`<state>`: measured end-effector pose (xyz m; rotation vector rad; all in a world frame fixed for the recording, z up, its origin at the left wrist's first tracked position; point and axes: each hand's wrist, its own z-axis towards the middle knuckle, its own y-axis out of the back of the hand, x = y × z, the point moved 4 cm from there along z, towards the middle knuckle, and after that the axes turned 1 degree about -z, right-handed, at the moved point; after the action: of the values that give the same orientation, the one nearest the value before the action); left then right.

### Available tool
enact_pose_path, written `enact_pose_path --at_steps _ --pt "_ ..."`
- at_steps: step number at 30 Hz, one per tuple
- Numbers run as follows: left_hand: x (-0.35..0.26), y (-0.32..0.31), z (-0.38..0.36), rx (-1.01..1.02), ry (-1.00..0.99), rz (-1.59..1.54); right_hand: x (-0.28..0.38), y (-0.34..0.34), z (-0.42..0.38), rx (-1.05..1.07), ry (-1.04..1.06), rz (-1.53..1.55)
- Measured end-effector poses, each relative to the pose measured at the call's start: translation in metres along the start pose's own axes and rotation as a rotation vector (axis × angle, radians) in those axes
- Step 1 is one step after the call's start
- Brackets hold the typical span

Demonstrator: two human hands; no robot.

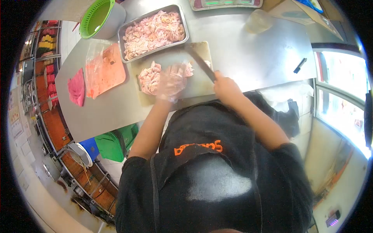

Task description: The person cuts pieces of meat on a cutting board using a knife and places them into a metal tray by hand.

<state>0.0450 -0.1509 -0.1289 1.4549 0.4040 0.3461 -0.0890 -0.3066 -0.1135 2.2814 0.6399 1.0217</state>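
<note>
The left hand (171,82), covered by a clear plastic glove, is pressing down with fingers spread on a heap of pale pink raw meat pieces (149,77), which is lying on the beige rectangular cutting board (202,83). The right hand (226,88), bare, is gripping the dark handle of a long-bladed knife (201,62), fingers wrapped tight round it; the blade is slanting across the far side of the board, just beside the gloved hand. Just beyond the board a rectangular steel tray (185,24) is sitting filled with more cut meat. Left of the board an orange flat board under a clear plastic bag (105,70) is lying, and further left a pink cloth (77,87). Beyond the tray's left corner a green plastic colander (96,17) is standing. Well to the right of the board a black marker (300,65) is resting on the steel table (252,54).
</note>
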Motion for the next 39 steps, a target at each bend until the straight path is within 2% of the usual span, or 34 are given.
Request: enact_pose_path --at_steps 3,5,8,11,12,14,15,17,18,20,22,24,26,27,28,30,32,33,35,36,38,39 --pt "0.002 -0.006 0.026 -0.068 -0.051 -0.116 -0.028 0.013 -0.017 -0.089 -0.036 0.023" --pt "0.001 -0.018 0.041 0.264 0.011 -0.349 -0.040 0.019 -0.024 -0.134 -0.056 0.054" --pt "-0.008 -0.033 0.051 0.366 -0.071 -0.315 -0.057 0.021 -0.035 -0.208 -0.079 0.119" --pt "-0.030 -0.004 0.063 0.394 -0.139 -0.412 -0.070 0.018 -0.038 -0.256 -0.062 0.141" --pt "-0.036 0.000 0.069 0.394 -0.131 -0.399 -0.071 0.017 -0.039 -0.242 -0.085 0.142" --pt "-0.043 -0.006 0.078 0.620 -0.241 -0.144 -0.072 0.013 -0.041 -0.224 -0.089 0.151" --pt "-0.033 -0.031 0.074 0.619 -0.231 -0.130 -0.076 0.010 -0.041 -0.232 -0.093 0.142" --pt "-0.015 -0.095 0.057 0.445 -0.355 0.034 -0.079 0.008 -0.041 -0.244 -0.084 0.135" --pt "-0.008 -0.090 0.059 0.444 -0.348 0.046 -0.081 0.007 -0.042 -0.236 -0.083 0.133" --pt "0.010 -0.080 0.061 0.489 -0.237 -0.305 -0.081 0.006 -0.043 -0.229 -0.078 0.133" --pt "0.041 -0.019 0.071 0.301 0.057 -0.672 -0.079 0.008 -0.044 -0.241 -0.051 0.121" --pt "0.085 0.002 0.076 0.072 0.186 -1.015 -0.081 0.007 -0.043 -0.259 0.000 0.146" --pt "0.098 0.058 0.082 -0.056 0.387 -0.553 -0.082 0.007 -0.040 -0.280 0.051 0.166" --pt "0.111 0.055 0.075 -0.057 0.389 -0.553 -0.082 0.008 -0.038 -0.283 0.057 0.167" --pt "0.120 0.065 0.068 -0.309 0.280 -0.284 -0.082 0.008 -0.036 -0.287 0.063 0.169" --pt "0.124 0.072 0.051 -0.548 0.164 -0.009 -0.079 0.011 -0.035 -0.300 0.083 0.176" --pt "0.116 0.075 0.030 0.063 0.421 0.023 -0.077 0.012 -0.036 -0.310 0.096 0.186" --pt "0.108 0.078 0.025 0.071 0.421 0.021 -0.077 0.012 -0.036 -0.310 0.091 0.189" --pt "0.086 0.059 0.014 0.566 0.496 -0.018 -0.072 0.013 -0.037 -0.306 0.084 0.192" --pt "0.073 0.054 0.009 0.572 0.497 -0.021 -0.069 0.015 -0.038 -0.283 0.079 0.200" --pt "0.053 0.045 0.002 0.416 0.441 -0.003 -0.067 0.013 -0.037 -0.256 0.072 0.206" --pt "0.053 0.041 -0.001 0.421 0.440 -0.006 -0.067 0.011 -0.035 -0.250 0.073 0.194"
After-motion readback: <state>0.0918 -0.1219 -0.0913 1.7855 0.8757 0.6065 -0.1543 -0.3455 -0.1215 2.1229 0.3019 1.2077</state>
